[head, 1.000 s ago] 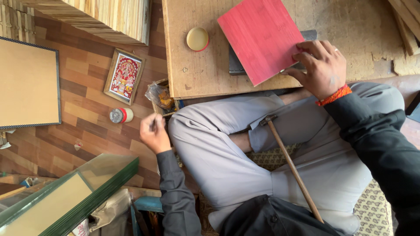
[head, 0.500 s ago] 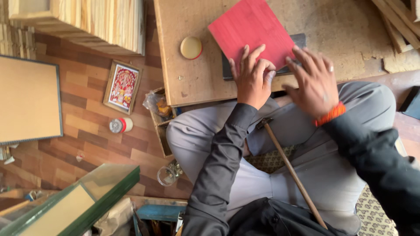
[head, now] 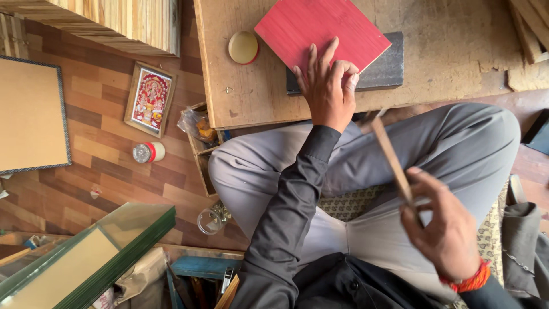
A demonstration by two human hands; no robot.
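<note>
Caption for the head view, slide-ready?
Left hand presses a red board on the wooden table; right hand holds a wooden stick.

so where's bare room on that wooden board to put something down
Bare wood lies right of the dark grey slab, running toward the chipped edge, and a strip sits below the round tin lid on the wooden board. The middle is crowded: red panel under the left hand. The right hand holds a wooden stick over the lap.
</note>
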